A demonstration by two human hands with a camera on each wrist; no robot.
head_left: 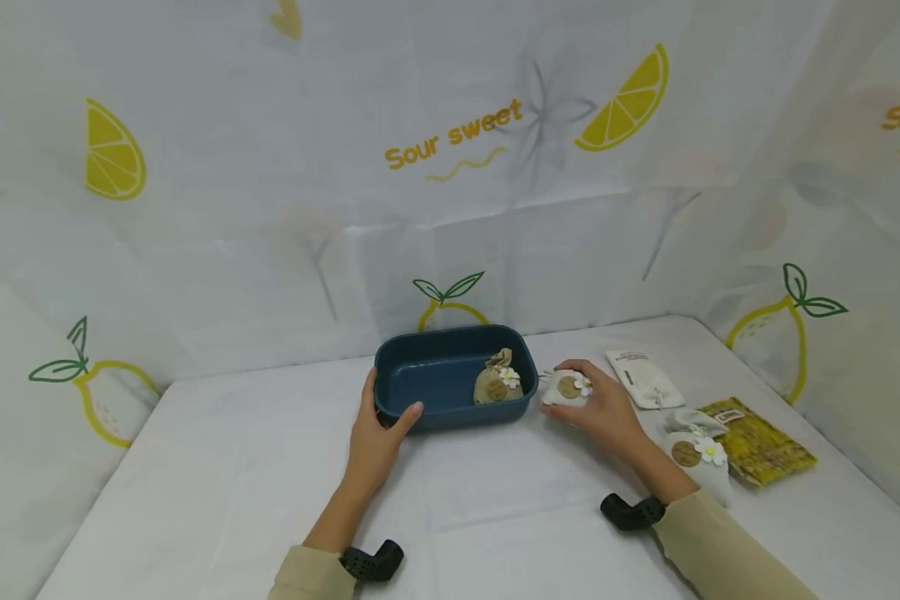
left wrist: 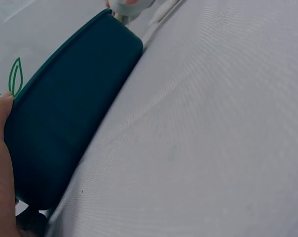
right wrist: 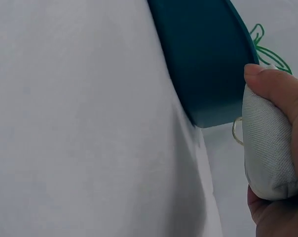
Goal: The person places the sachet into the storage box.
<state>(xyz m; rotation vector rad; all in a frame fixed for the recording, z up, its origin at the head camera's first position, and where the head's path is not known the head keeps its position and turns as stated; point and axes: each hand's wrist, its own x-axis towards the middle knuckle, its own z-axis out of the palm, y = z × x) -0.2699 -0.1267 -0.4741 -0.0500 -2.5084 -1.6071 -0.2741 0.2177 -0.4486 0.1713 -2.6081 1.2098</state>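
My left hand [head_left: 372, 437] grips the left end of a dark blue plastic basin [head_left: 450, 419], its thumb at the front rim. In the left wrist view the thumb [left wrist: 1, 111] lies against the rim, and most of the other fingers are hidden. Inside the basin, at its right end, sits a beige drawstring sachet [head_left: 495, 383] with a white flower. Just outside the right wall, my right hand [head_left: 603, 408] pinches a white sachet [right wrist: 268, 143] between thumb and fingers. This sachet bears a round brown label and a flower, and a thin cord loop hangs off it.
Right of the basin lie a flat white packet [head_left: 645, 379], another white drawstring sachet [head_left: 697, 458] and a yellow-brown patterned packet [head_left: 765, 446]. The sachet stands close by my right forearm. A white cloth covers the table [head_left: 217, 483], and a lemon-printed curtain [head_left: 255, 208] hangs behind.
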